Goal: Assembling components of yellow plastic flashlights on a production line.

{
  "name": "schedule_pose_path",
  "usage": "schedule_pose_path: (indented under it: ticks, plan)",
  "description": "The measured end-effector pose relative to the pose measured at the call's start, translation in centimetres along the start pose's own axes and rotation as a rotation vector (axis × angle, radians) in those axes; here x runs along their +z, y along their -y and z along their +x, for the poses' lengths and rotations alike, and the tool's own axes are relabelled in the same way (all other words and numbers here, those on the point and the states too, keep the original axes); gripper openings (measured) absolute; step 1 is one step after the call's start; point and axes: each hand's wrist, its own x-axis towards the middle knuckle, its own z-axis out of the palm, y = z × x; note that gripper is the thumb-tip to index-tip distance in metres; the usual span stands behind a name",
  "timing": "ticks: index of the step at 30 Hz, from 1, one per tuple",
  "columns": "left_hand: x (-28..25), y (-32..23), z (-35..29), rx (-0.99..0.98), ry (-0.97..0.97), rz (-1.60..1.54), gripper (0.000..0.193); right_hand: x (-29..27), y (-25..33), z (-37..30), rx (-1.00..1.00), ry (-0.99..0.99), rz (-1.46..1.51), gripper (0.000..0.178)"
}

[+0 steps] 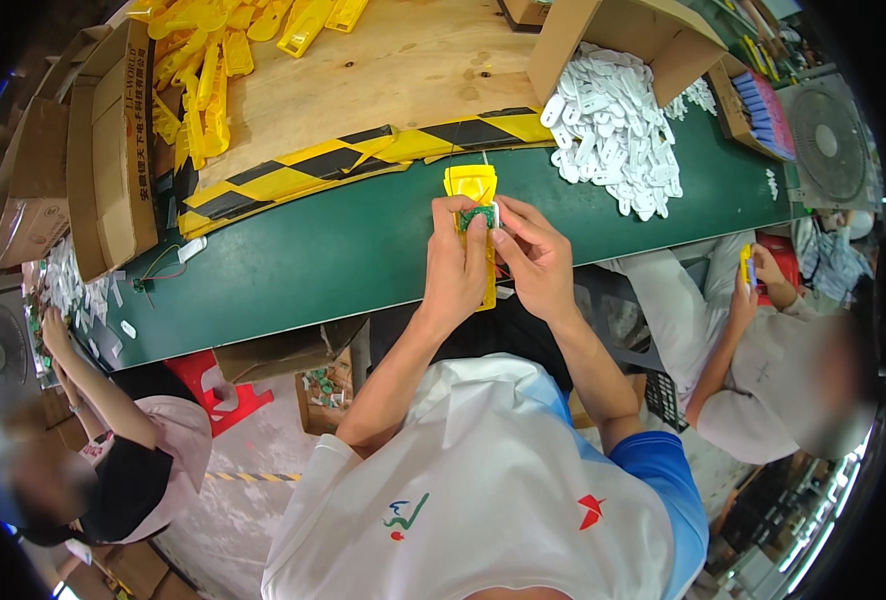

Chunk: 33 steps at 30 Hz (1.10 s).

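Yellow plastic casing [471, 181], one: above the near edge of our green workbench [323, 250]. Left hand [450, 264]: we grasp casing and green circuit board [480, 210], thumb over the latter. Right hand [541, 262]: fingers pinching a small white piece [496, 215]. White plastic covers [613, 130], heaped: workbench, right. Yellow plastic shells [213, 60], piled: workbench, far left.

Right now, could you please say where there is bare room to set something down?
Bare green table lies between the wired board and the left hand; the wood is bare between the yellow parts and the white pile. Both heaps and the table's left end are crowded.
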Motion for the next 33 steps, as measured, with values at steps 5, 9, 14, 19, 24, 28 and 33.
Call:
schedule_pose_path:
  ticks: [5, 9, 14, 19, 24, 28, 33]
  plan:
    - [0.0, 1.1, 0.4, 0.142, -0.102, 0.053, 0.015, 0.8, 0.6, 0.3, -0.163, -0.026, -0.226, 0.033]
    - [-0.1, 0.8, 0.2, 0.097, -0.107, 0.028, 0.014, 0.5, 1.2, 0.6, -0.248, -0.005, -0.346, 0.032]
    - [0.2, -0.5, 0.0, -0.006, -0.101, 0.025, 0.014, 0.8, 2.3, 0.5, -0.274, 0.007, -0.461, 0.030]
    - [0.2, -0.2, 0.4, 0.206, -0.128, 0.168, 0.016, 0.2, 1.1, 0.4, -0.268, -0.005, -0.405, 0.031]
    - [0.4, -1.1, 0.3, 0.059, -0.065, 0.009, 0.016, -0.2, 0.5, 0.1, -0.014, -0.018, -0.197, 0.031]
    - [0.3, -0.3, 0.2, 0.044, -0.095, 0.077, 0.016, 0.0, 1.2, 0.6, -0.356, 0.007, -0.481, 0.033]
    - [0.1, 0.5, 0.4, 0.106, -0.128, 0.141, 0.018, 0.7, 2.0, 0.6, -0.245, 0.057, -0.383, 0.035]
